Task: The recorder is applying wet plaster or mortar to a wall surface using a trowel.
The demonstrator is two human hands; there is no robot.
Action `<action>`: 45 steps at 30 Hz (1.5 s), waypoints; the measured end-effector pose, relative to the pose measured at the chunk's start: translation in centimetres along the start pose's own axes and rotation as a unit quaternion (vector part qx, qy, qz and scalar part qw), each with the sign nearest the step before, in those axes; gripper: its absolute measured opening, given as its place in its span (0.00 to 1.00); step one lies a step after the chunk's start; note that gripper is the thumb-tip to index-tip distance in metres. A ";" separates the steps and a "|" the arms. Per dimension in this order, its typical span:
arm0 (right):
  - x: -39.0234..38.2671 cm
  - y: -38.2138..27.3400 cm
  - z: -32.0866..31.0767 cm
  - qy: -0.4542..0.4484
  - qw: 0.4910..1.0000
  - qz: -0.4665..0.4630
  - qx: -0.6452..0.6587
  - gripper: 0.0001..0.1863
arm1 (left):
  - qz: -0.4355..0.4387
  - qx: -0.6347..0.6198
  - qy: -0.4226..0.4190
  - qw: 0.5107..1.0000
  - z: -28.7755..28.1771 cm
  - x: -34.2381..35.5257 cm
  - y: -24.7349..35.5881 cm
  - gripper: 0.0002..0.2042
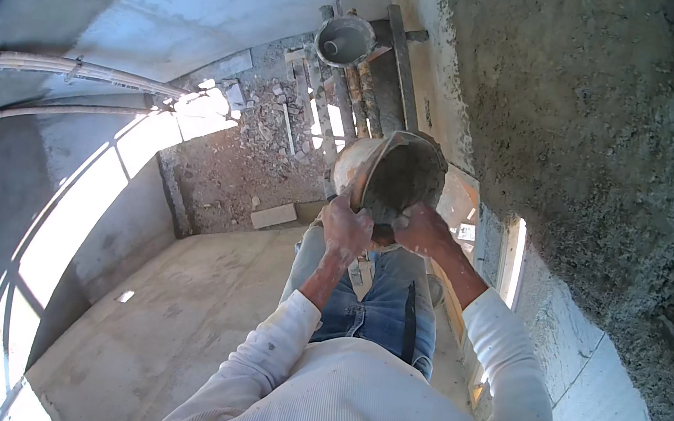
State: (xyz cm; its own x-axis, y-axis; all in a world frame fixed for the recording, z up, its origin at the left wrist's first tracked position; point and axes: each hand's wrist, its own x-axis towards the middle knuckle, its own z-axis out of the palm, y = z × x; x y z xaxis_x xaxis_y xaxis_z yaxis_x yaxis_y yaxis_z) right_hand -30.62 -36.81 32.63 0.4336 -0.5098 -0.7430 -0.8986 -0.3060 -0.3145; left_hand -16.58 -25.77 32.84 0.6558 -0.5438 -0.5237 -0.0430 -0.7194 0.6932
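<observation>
1. Two buckets show: one tilted bucket (357, 164) just beyond the jeans (380, 302), mouth turned to the right, and one far bucket (361, 40) near wooden poles (369, 98).
2. Two forearms reach forward, converging; left hand (347, 226) and right hand (425, 230) sit close together, apart.
3. Both hands' fingers are curled, grasping the tilted bucket's near edge.

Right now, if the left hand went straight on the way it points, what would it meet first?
The bucket, which the left hand already grips. Beyond it, the poles seem next in line, though depth is unclear.
</observation>
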 end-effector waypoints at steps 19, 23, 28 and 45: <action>0.6 -0.4 -3.8 0.083 0.985 -0.047 -0.145 0.14 | 0.087 0.059 -0.014 0.994 -3.5 4.0 6.3 0.19; -1.8 -3.9 -6.8 0.199 0.974 -0.107 0.009 0.16 | 0.037 0.096 -0.075 0.992 -5.4 5.8 6.3 0.23; 3.1 -3.1 -2.9 0.050 0.998 -0.018 -0.019 0.15 | 0.025 0.097 -0.103 0.990 -6.8 6.8 9.9 0.25; 4.6 -5.4 -6.3 0.258 0.952 0.005 0.165 0.15 | -0.021 -0.164 0.031 0.986 -6.6 14.5 4.5 0.18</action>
State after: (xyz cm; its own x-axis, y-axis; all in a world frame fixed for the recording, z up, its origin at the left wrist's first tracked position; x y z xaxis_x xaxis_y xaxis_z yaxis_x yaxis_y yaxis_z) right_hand -23.37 -42.55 34.65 0.3247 -0.8639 -0.3849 -0.8378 -0.0739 -0.5409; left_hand -2.29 -33.97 31.65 0.6971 -0.4818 -0.5309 0.2247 -0.5564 0.8000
